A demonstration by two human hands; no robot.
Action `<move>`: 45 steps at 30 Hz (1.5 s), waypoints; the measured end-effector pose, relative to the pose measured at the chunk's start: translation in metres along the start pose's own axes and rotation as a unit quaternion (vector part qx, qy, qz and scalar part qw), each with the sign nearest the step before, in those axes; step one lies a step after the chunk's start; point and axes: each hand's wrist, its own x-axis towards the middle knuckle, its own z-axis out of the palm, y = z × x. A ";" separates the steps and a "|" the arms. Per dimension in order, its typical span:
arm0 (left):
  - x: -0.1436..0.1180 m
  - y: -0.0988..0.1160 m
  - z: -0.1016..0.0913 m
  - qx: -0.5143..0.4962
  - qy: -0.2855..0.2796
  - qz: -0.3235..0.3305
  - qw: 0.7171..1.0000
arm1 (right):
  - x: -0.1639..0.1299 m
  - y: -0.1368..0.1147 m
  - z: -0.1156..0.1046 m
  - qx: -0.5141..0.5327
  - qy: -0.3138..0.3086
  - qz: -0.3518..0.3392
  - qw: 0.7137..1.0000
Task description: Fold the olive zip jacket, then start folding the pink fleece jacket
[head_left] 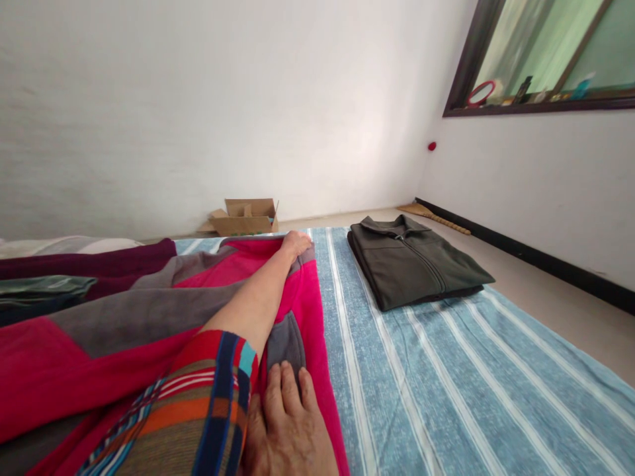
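A pink and grey garment (163, 320) lies spread over the left side of the bed; whether it is a jacket or trousers I cannot tell. My left hand (297, 243) reaches to its far right corner, with the fingers closed over the grey edge there. The left forearm, in a striped multicoloured sleeve, crosses above the cloth. Close to me, my right hand (292, 426) rests flat on the same garment, fingers slightly apart, their tips on a grey patch (286, 344) near its right edge. To the right sits a folded dark zip-up jacket (417, 258), apart from both hands.
Blue and white striped bedding (446, 383) covers the bed. Dark red clothing (133, 258) and a folded green garment (44, 289) lie at left. Beyond the bed are a cardboard box (248, 215) and a white wall. A window ledge (540, 106) at upper right holds a red-framed mirror (481, 94).
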 end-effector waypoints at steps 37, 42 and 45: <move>-0.072 -0.010 0.008 0.339 -0.119 0.168 0.918 | 0.002 0.005 0.010 0.027 0.002 -0.004 1.000; -0.066 -0.012 0.010 0.334 -0.138 0.161 0.918 | 0.002 0.007 0.008 0.019 -0.002 -0.012 1.000; -0.060 -0.016 0.010 0.324 -0.152 0.165 0.919 | 0.003 0.007 0.008 0.013 0.000 -0.021 1.000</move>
